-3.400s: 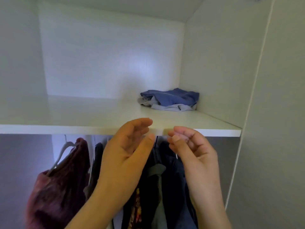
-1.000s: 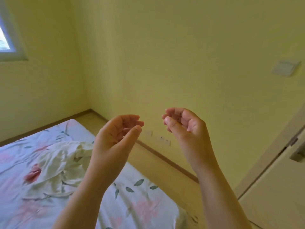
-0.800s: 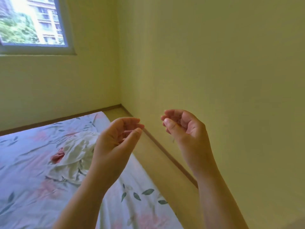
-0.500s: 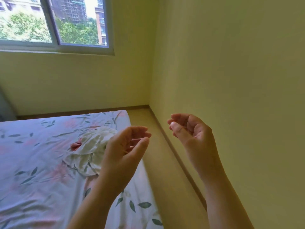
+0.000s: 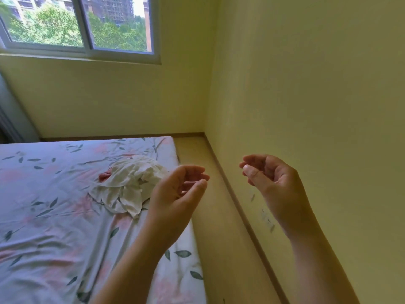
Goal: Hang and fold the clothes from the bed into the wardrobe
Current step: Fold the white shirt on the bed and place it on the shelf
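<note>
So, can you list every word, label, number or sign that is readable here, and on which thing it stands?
None: no text can be read.
The crumpled white cloth garment shows no label, the pale floral bed sheet carries only leaves and flowers, and the small white wall sockets are blurred.

You have two hands up: one left hand (image 5: 177,189) and one right hand (image 5: 271,178). You can see one bed (image 5: 43,194), one white cloth (image 5: 129,183) and one window (image 5: 114,25) with two glass parts.
</note>
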`<action>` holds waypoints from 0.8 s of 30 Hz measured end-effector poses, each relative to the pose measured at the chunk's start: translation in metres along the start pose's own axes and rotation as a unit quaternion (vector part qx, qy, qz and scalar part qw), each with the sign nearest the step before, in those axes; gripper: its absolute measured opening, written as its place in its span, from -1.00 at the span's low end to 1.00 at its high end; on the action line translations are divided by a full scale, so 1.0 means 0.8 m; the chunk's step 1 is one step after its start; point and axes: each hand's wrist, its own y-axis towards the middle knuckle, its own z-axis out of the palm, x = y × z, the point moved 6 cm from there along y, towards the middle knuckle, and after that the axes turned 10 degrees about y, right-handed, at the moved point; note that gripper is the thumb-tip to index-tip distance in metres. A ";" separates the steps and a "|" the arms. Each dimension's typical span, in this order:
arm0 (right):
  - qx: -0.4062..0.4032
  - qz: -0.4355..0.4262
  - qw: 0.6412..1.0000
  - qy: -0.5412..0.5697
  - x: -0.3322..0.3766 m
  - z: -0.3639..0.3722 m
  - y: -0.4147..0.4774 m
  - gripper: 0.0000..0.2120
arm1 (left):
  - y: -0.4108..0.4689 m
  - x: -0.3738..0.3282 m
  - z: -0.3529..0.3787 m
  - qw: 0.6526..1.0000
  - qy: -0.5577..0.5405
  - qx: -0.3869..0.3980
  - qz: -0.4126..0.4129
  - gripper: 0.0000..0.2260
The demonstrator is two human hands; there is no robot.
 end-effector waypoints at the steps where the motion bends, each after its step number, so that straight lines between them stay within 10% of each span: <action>1: 0.004 -0.004 1.000 0.002 0.000 -0.008 0.001 -0.87 | -0.002 -0.001 0.008 1.000 0.000 -0.006 -0.002 -0.83; 24: 0.074 0.036 0.996 0.036 -0.088 -0.320 0.133 -0.83 | 0.070 -0.043 0.331 0.993 0.098 -0.047 -0.034 -0.83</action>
